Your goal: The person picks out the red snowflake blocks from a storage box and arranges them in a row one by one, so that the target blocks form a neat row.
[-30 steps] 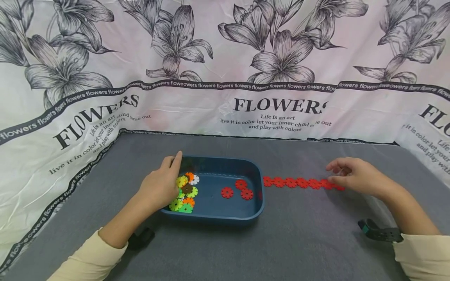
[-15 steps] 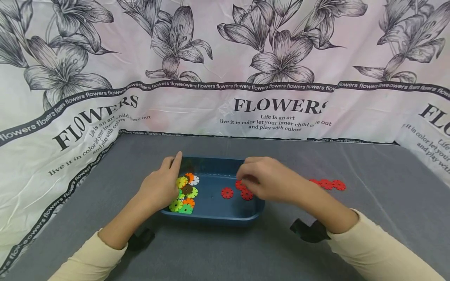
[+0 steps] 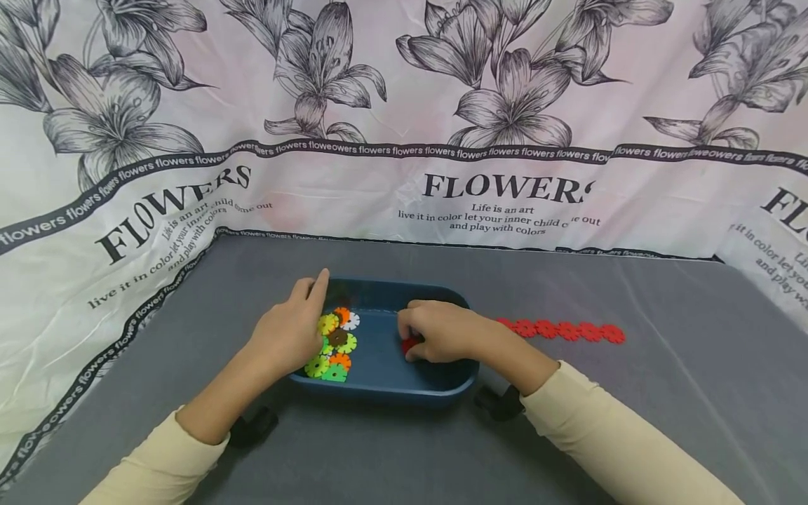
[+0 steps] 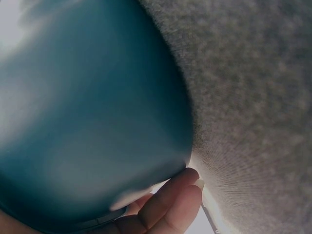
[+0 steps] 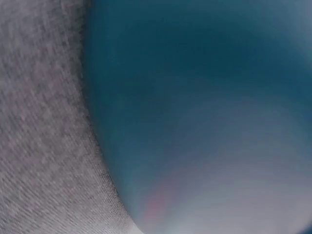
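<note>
My left hand [image 3: 287, 333] holds the left end of a blue plastic basin [image 3: 379, 393]; in the left wrist view its fingers [image 4: 178, 200] curl at the basin's edge. Inside the basin, my right hand [image 3: 442, 330] pinches a red notched plastic disc [image 3: 410, 344] between thumb and fingers. The right hand covers the right part of the basin floor, so anything under it is hidden. Several yellow, green, orange, white and brown notched discs [image 3: 337, 338] lie beside the left hand. The right wrist view shows mostly the blurred basin wall [image 5: 195, 97].
A row of several red notched discs [image 3: 568, 331] runs rightward along the grey cloth [image 3: 631, 407], its left end partly behind the right forearm. A floral curtain [image 3: 404, 126] stands behind the table. Black straps [image 3: 499, 403] show near both wrists.
My right hand has moved left from the far end of the red row into the basin, and its fingers have closed on a red disc. The left hand stays at the basin.
</note>
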`<state>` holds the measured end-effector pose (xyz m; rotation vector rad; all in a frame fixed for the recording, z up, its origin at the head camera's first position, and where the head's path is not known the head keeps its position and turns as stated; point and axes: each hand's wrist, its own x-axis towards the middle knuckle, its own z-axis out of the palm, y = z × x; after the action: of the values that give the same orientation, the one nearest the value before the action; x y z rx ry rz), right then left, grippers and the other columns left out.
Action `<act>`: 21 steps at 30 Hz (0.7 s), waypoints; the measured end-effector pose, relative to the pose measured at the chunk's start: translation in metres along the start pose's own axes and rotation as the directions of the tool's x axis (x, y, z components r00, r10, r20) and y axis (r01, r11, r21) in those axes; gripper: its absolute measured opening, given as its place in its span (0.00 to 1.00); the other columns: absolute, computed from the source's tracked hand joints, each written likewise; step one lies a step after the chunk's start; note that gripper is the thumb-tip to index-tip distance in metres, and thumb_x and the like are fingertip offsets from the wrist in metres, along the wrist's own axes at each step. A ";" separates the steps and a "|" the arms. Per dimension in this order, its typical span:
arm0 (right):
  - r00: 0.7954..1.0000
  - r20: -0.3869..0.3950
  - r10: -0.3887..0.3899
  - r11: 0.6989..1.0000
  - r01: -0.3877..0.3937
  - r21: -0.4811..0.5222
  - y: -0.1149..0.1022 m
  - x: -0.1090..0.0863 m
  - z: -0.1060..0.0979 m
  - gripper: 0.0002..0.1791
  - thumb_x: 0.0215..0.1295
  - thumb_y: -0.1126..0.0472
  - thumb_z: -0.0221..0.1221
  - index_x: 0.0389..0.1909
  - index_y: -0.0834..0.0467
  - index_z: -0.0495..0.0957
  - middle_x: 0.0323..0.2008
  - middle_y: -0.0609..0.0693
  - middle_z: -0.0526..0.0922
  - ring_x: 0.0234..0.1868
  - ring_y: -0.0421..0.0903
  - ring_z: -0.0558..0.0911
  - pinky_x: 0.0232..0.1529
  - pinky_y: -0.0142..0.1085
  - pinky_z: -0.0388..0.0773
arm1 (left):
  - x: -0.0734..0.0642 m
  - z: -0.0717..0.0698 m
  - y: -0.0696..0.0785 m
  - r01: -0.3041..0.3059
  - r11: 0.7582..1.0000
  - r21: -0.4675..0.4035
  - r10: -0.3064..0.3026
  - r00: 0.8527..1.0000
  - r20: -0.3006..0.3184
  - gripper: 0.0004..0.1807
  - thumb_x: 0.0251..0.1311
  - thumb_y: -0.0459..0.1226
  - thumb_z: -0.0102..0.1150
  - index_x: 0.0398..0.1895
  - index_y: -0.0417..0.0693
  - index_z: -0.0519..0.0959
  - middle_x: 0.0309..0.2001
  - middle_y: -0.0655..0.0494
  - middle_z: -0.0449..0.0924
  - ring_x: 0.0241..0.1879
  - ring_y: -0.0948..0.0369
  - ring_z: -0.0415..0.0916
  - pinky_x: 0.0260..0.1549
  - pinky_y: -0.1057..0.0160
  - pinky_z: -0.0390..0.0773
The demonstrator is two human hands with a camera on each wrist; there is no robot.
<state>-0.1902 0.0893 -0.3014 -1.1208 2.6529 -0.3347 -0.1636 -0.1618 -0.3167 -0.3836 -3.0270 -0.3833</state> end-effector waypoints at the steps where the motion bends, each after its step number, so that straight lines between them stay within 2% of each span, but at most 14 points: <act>1: 1.000 -0.006 -0.004 1.000 0.004 0.008 0.001 -0.001 0.000 0.10 0.61 0.58 0.70 0.36 0.54 0.78 0.33 0.46 0.73 0.34 0.43 0.72 0.36 0.36 0.73 | 0.001 -0.001 0.000 -0.002 1.000 0.002 0.002 1.000 0.001 0.48 0.57 0.25 0.57 0.80 0.39 0.47 0.70 0.33 0.58 0.14 0.57 0.60 0.15 0.61 0.63; 6: 0.999 -0.018 -0.043 0.998 0.044 0.055 0.002 -0.002 0.000 0.10 0.60 0.61 0.70 0.34 0.52 0.76 0.32 0.46 0.73 0.34 0.42 0.72 0.36 0.36 0.73 | 0.000 -0.004 0.003 -0.001 1.000 0.006 0.001 1.000 0.008 0.47 0.57 0.25 0.56 0.80 0.38 0.47 0.70 0.33 0.58 0.14 0.57 0.61 0.15 0.61 0.63; 10: 0.997 0.001 -0.071 0.994 0.071 0.083 0.003 0.000 0.001 0.12 0.59 0.63 0.71 0.37 0.53 0.77 0.32 0.47 0.74 0.35 0.43 0.72 0.37 0.36 0.72 | -0.002 -0.003 0.001 0.006 1.000 0.005 -0.006 1.000 0.006 0.47 0.56 0.25 0.56 0.80 0.38 0.47 0.70 0.33 0.58 0.14 0.57 0.61 0.15 0.61 0.64; 16: 0.997 0.015 -0.082 0.992 0.080 0.099 0.003 0.000 0.001 0.14 0.58 0.63 0.72 0.42 0.57 0.79 0.34 0.48 0.74 0.36 0.44 0.72 0.39 0.36 0.73 | -0.001 -0.002 0.001 0.000 1.000 0.015 0.000 1.000 0.001 0.47 0.57 0.25 0.58 0.80 0.38 0.48 0.70 0.32 0.59 0.17 0.56 0.65 0.17 0.61 0.67; 21: 0.994 -0.007 -0.111 0.988 0.111 0.104 0.002 -0.001 0.000 0.12 0.57 0.64 0.72 0.41 0.57 0.81 0.34 0.47 0.73 0.35 0.43 0.71 0.38 0.35 0.73 | -0.001 -0.002 0.001 0.000 1.000 0.018 0.000 1.000 -0.003 0.47 0.57 0.26 0.58 0.80 0.38 0.48 0.70 0.33 0.59 0.19 0.55 0.66 0.18 0.60 0.67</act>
<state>-0.1909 0.0918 -0.3024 -1.2374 2.5467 -0.4892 -0.1629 -0.1618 -0.3148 -0.3810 -3.0259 -0.3556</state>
